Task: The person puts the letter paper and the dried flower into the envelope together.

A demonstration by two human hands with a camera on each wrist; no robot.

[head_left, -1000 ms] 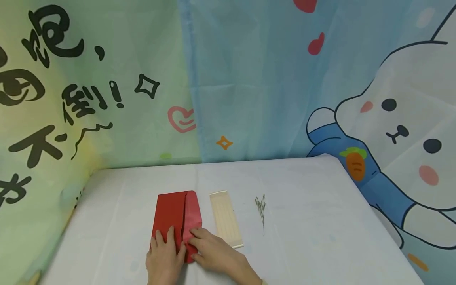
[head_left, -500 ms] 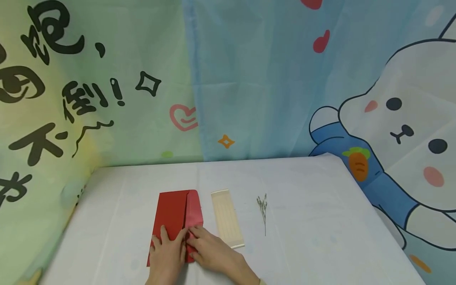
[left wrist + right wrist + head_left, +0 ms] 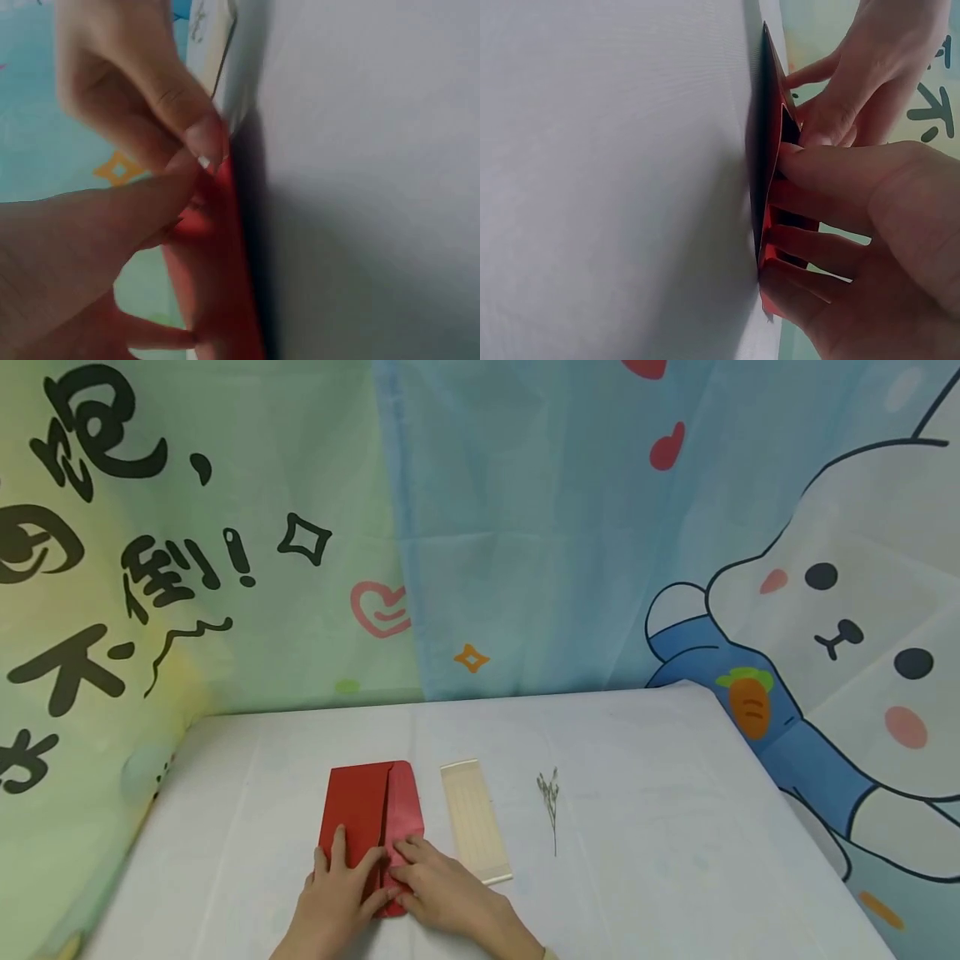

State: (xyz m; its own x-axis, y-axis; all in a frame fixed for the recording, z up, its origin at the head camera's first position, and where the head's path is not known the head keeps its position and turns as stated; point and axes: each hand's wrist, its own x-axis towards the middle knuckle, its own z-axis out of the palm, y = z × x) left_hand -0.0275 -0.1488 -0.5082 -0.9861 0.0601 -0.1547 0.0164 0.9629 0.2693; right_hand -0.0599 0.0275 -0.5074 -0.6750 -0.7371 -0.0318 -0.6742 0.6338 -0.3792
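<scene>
- White table (image 3: 645, 860), lower frame
- Envelope (image 3: 354, 802) under fingers, long way up-down
- Left hand (image 3: 330, 893) spread over it
- Right hand (image 3: 450, 885) bent at flap (image 3: 403, 802), can't tell if pinching

The left hand (image 3: 337, 891) is lying back-up, fingers (image 3: 340, 850) spreading forward, thumb (image 3: 380, 900) stretching rightward; the right hand (image 3: 452, 887) is facing it, fingers pointing left, and both thumb tips are sitting close together!
</scene>
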